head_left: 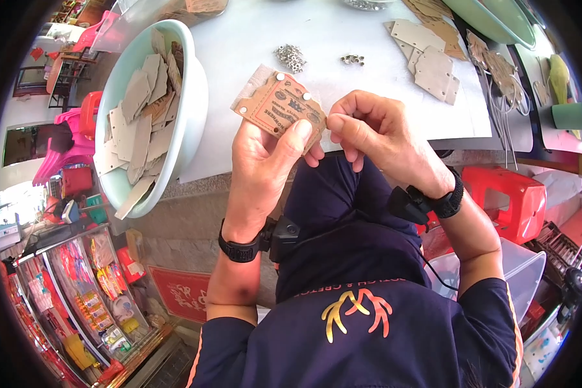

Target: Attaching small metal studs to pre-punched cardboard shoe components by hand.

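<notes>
My left hand grips a flat brown printed patch with notched edges, thumb on top and fingers beneath. Small round white caps sit near the patch's corners, and one hole near my thumb shows dark. A paler piece shows from under its upper left edge. My right hand is closed in a pinch right at the patch's right corner; whatever its fingertips hold is too small or hidden to make out. Beyond the patch lie a pile of small silver metal rings and a smaller cluster of metal bits.
A pale green basin full of grey-brown patches stands at the table's left. More loose patches lie on the white tabletop at the right, near a second green basin. A red stool stands at right below the table.
</notes>
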A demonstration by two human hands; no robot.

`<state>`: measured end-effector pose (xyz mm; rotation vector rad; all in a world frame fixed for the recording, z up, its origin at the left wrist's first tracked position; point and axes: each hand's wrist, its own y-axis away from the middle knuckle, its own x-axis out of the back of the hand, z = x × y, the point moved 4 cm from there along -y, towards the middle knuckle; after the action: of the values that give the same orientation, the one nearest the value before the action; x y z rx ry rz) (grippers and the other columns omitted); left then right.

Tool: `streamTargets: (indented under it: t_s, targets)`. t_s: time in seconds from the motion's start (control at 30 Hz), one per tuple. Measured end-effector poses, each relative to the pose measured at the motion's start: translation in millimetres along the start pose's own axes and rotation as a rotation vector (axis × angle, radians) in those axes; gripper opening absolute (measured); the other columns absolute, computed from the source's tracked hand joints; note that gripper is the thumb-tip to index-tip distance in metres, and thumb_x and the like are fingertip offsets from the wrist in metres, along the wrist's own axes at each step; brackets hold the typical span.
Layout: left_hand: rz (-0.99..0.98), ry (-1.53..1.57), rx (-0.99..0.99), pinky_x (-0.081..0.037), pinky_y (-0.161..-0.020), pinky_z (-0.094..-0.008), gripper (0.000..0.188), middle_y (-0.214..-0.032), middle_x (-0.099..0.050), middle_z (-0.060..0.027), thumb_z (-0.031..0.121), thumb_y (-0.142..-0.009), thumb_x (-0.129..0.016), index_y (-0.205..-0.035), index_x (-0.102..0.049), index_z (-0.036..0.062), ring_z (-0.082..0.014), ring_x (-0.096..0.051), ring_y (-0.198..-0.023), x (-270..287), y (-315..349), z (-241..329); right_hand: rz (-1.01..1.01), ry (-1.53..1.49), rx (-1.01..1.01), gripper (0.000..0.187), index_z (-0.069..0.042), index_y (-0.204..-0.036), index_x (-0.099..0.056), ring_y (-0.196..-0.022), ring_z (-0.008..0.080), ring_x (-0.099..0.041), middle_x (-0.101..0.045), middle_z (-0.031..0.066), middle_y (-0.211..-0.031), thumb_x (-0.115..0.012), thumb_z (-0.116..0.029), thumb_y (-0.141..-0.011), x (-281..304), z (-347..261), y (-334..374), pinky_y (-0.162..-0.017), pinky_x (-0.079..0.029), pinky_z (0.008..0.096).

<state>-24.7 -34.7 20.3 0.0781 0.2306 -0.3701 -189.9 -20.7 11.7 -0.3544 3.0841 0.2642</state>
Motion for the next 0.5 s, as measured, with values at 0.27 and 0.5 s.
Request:
streamTargets:
  t_s: [0.27, 0.5]
  targets:
    - [0.005, -0.051, -0.010, -0.050, -0.065, -0.0263, 0.028, -0.096, -0.063, -0.0072, 0.009, -0.097, -0.053, -0.123, -0.050, -0.0011, -0.0126, -0.060, -0.075, 3.4, 5.6, 1.7, -0.046, 0.045, -0.009, 0.025, 0.001, -0.099, -0.064, -0.064, 0.0053, -0.059, -0.062, 0.0004, -0.074, -0.062, -0.024, -0.095, -1.7, -1.8, -3.1, -0.053, -0.050, 0.0212]
    - [0.099, 0.105, 0.017, -0.053, -0.066, -0.0270, 0.030, -0.101, -0.065, -0.0093, 0.010, -0.096, -0.057, -0.124, -0.052, -0.0014, -0.0142, -0.064, -0.078, 6.4, 8.9, -6.3, -0.028, 0.061, -0.042, 0.024, 0.001, -0.099, -0.064, -0.061, 0.0066, -0.059, -0.062, 0.0013, -0.072, -0.060, -0.021, -0.094, -5.3, -7.2, -8.7, -0.053, -0.050, 0.0229]
